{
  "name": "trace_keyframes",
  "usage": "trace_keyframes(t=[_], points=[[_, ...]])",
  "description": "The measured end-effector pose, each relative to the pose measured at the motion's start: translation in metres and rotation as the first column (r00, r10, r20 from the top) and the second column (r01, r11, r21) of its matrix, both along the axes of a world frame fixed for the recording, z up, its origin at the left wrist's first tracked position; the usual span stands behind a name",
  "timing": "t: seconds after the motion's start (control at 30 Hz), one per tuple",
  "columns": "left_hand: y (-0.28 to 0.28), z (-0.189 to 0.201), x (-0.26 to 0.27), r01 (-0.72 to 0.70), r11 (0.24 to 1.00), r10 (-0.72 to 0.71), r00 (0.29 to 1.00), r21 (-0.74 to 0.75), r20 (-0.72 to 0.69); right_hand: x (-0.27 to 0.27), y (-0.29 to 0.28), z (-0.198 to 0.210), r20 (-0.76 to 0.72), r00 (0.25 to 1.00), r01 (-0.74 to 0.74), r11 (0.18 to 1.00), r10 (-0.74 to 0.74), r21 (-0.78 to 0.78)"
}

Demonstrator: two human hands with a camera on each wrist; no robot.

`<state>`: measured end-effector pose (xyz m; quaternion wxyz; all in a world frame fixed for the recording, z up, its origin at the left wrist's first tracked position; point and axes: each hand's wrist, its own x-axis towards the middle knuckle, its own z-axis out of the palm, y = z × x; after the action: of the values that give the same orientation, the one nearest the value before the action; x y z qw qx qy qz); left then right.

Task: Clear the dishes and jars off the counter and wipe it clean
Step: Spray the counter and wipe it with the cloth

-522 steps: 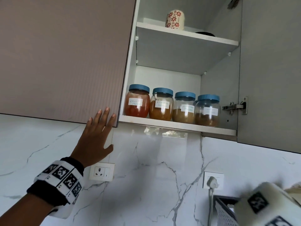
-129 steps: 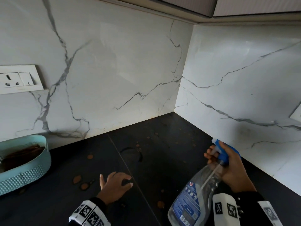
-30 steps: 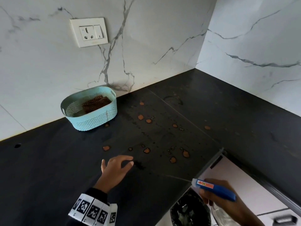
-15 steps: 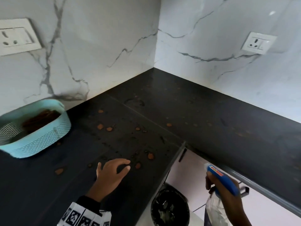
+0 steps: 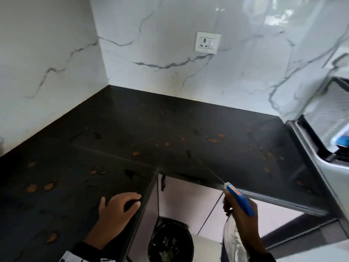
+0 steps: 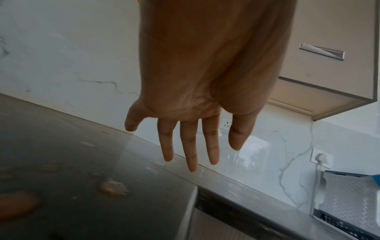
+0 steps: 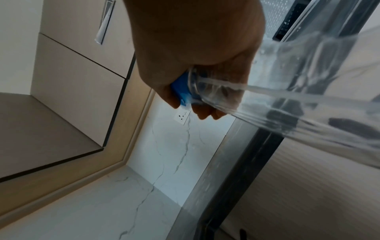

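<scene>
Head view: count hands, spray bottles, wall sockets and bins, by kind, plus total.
hands: 2, the left hand and the right hand
spray bottle: 1
wall socket: 1
bin: 1
total: 5

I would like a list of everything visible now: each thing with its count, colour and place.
counter: one, black, L-shaped in the corner
stains: many, orange-brown, scattered on the counter
wall: white marble, behind the counter
socket: one, white, on the wall
bin: one, black, below the counter edge
spray bottle: one, clear with blue head, in the right hand
left hand: fingertips on the counter near its edge
right hand: grips the spray bottle
</scene>
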<state>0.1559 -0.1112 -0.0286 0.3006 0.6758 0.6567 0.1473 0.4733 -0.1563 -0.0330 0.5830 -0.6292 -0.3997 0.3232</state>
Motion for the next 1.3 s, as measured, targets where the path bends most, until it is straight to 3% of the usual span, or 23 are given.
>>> trace_keyframes(t=[0.27, 0.5, 0.63, 0.9, 1.03, 1.17, 1.3], points=[[0.023, 0.006, 0.04, 0.088, 0.996, -0.09, 0.994, -0.035, -0.055, 0.04, -0.025, -0.003, -0.047, 0.999, 0.008, 0.999, -0.01, -0.049], [0.045, 0.006, 0.074, 0.141, 0.988, -0.146, 0.983, -0.056, -0.107, 0.085, -0.017, -0.017, -0.147, 0.969, 0.181, 0.975, -0.199, -0.125], [0.054, 0.006, 0.096, 0.215, 0.975, -0.219, 0.974, -0.065, -0.063, 0.103, -0.031, -0.024, -0.034, 0.958, 0.28, 0.954, -0.285, -0.108], [0.072, 0.001, 0.142, 0.249, 0.969, -0.249, 0.969, -0.003, -0.005, 0.157, -0.05, -0.017, -0.024, 0.875, 0.476, 0.869, -0.483, -0.136], [0.078, 0.003, 0.171, 0.275, 0.961, -0.274, 0.961, -0.023, 0.028, 0.185, -0.05, -0.018, -0.028, 0.863, 0.488, 0.846, -0.505, -0.214], [0.085, 0.005, 0.194, 0.293, 0.955, -0.293, 0.956, -0.055, -0.003, 0.208, -0.046, -0.008, -0.037, 0.863, 0.491, 0.855, -0.503, -0.166], [0.094, 0.006, 0.207, 0.281, 0.959, -0.282, 0.958, -0.023, -0.047, 0.222, -0.031, 0.02, -0.025, 0.842, 0.539, 0.842, -0.538, 0.004]])
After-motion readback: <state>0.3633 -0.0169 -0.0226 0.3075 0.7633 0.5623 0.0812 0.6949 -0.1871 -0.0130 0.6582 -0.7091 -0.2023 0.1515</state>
